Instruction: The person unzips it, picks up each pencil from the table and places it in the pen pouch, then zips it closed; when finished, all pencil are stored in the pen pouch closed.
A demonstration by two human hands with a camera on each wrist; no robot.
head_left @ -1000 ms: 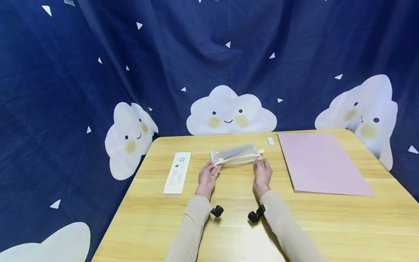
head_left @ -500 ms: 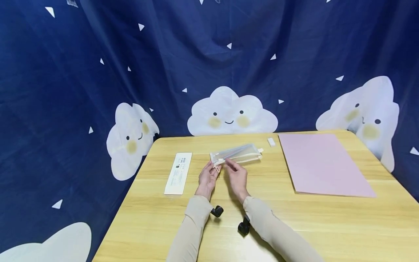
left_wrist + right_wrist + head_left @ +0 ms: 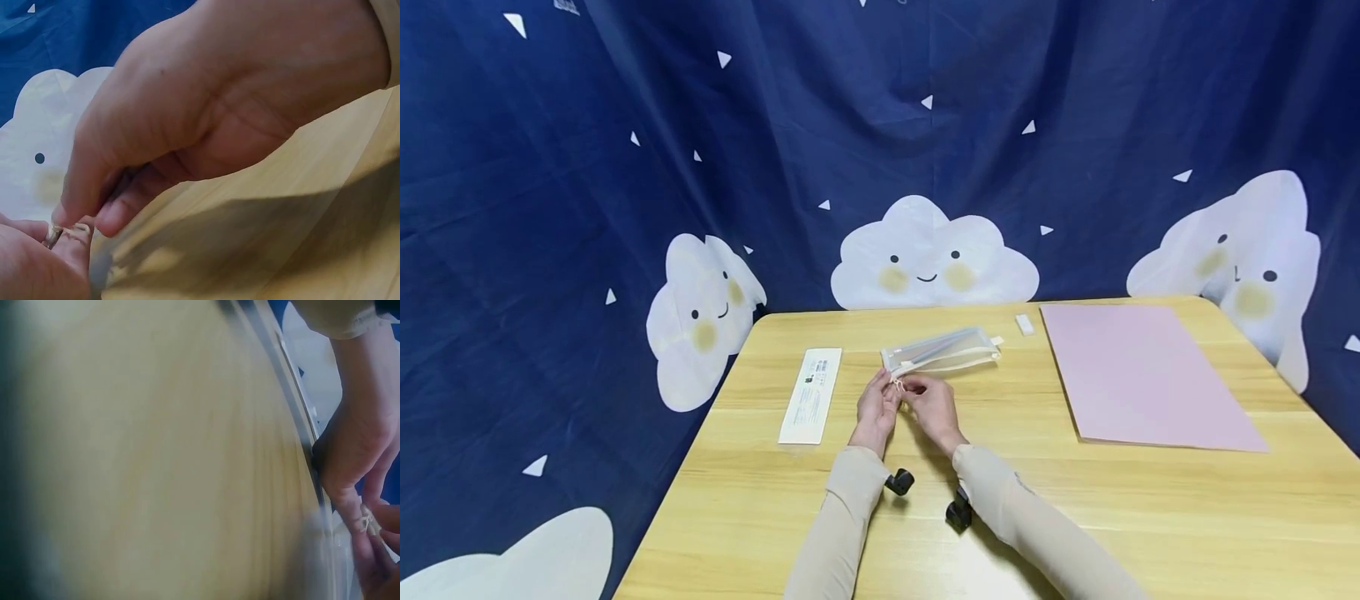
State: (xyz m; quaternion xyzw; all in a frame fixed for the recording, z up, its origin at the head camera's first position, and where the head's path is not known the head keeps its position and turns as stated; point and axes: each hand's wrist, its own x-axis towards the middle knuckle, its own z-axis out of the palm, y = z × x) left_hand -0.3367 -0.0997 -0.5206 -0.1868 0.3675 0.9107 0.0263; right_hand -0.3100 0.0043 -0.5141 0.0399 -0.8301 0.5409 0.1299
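A translucent zip pencil pouch [image 3: 958,354] lies slanted in front of both hands, with slim dark shapes showing through it. My left hand [image 3: 875,408] grips its near left corner. Beside it, my right hand [image 3: 934,410] has thumb and fingers together at a small cream pull loop [image 3: 898,384] hanging at that corner. The left wrist view shows the right hand bent over the left fingers, where a bit of the loop [image 3: 76,229] peeks out. Fingers of both hands meet around the loop [image 3: 365,520] in the right wrist view.
A white printed packet [image 3: 811,396] lies left of the hands on the wooden table [image 3: 737,508]. Behind the pouch, to the right, is a small white block [image 3: 1025,324]. A large pink folder [image 3: 1150,375] covers part of the right side. A blue cloud-print curtain [image 3: 790,150] hangs behind.
My right hand has left the pouch's right end, moved left along it, and come down to the pull loop beside the left hand. The left hand keeps its place; the pouch barely moved.
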